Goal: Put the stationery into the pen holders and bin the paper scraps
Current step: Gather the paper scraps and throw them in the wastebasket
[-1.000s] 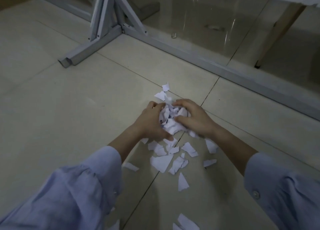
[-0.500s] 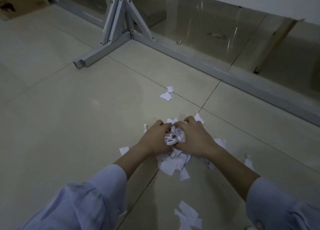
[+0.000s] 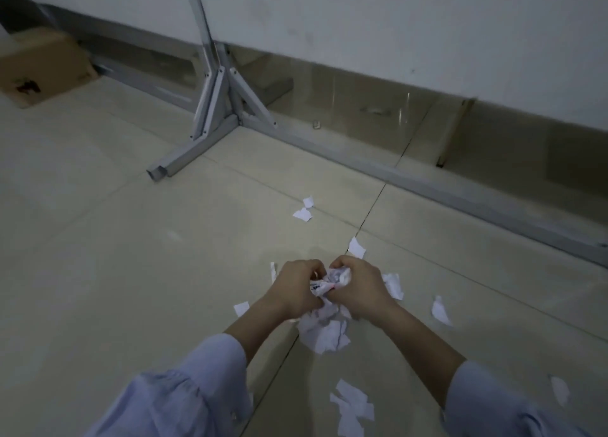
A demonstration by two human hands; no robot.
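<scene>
Both my hands, L [image 3: 292, 288] & R [image 3: 358, 285], fingers curled tight round 1 crumpled wad of white paper scraps [image 3: 329, 282], forearms reaching fwd, low over beige tiled floor [image 3: 131, 255]. More white scraps bunched under my grip [image 3: 325, 333]; approx 8 loose torn bits scattered round it, 2 furthest ahead [image 3: 302, 213].

cardboard box [image 3: 42, 71] far left motion-blurred and cut by frame edge, wad of paper scraps [image 3: 330, 282] mostly hidden by both hands, sleeves [image 3: 171, 400] cropped at bottom
</scene>
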